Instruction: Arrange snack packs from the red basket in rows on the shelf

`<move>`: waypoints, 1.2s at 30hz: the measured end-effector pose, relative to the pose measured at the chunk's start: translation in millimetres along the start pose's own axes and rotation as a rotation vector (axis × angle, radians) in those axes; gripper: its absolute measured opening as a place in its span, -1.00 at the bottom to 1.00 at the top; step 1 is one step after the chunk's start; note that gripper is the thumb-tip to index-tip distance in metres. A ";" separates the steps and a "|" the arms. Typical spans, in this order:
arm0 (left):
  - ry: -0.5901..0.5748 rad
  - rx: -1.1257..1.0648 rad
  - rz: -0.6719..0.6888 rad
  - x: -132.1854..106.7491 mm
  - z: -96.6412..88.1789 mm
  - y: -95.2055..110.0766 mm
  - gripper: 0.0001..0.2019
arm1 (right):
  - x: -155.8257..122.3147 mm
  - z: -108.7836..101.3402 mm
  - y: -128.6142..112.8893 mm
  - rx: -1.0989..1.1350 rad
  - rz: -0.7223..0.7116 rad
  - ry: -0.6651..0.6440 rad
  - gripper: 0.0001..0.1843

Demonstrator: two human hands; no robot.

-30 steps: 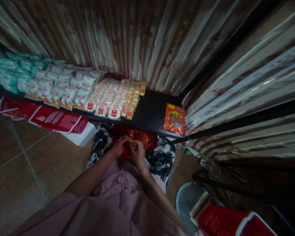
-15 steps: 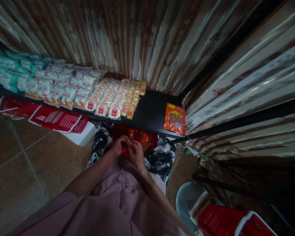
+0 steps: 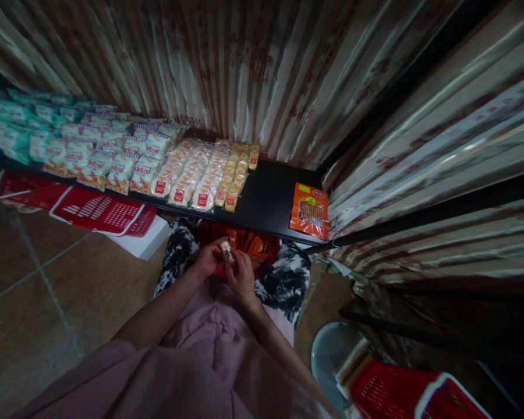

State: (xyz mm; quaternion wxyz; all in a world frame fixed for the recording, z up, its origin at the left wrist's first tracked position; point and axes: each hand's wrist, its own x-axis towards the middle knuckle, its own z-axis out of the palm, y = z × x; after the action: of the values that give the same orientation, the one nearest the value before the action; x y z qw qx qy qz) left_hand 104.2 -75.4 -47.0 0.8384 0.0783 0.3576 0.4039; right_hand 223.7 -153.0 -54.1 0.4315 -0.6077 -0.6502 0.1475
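Between both hands, above my lap, is a small wrapped snack (image 3: 227,252), pale and shiny on the face turned up. My left hand (image 3: 209,259) is closed on its left side, and my right hand (image 3: 241,274) grips its lower right end. Just beyond the hands, between my knees, a red basket (image 3: 271,249) holds several orange packets (image 3: 257,244). Its near part is hidden behind my hands. One flat orange packet (image 3: 309,210) with a yellow label lies at the right end of the black shelf (image 3: 268,195).
Along the shelf stand rows of teal bags (image 3: 15,137), white-and-blue snack bags (image 3: 113,163), round wrapped crackers (image 3: 192,180) and narrow yellow packets (image 3: 233,180). Red baskets (image 3: 105,210) sit under it at left. A grey tub (image 3: 325,355) and another red basket (image 3: 388,387) are at lower right.
The wrapped snack has been turned in my hands, so its shiny pale face now shows upward. Both hands stay in nearly the same place.
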 end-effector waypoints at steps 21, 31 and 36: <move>0.042 0.062 0.015 -6.6 13.5 -0.5 -0.49 | -2.5 4.1 2.5 0.007 0.130 -0.068 -0.54; 0.192 0.443 0.053 -2.1 26.7 -11.6 -0.62 | -5.4 0.7 5.4 -0.055 0.221 -0.061 -0.56; 0.263 0.590 0.109 1.5 36.5 -15.3 -0.67 | -2.9 0.1 7.2 -0.055 0.220 -0.031 -0.62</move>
State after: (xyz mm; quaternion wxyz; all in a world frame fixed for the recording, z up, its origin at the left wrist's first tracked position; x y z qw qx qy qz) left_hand 138.5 -78.6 -27.5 0.7034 0.2842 0.5595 0.3340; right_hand 228.1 -154.0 -60.4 0.3858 -0.6844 -0.5902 0.1854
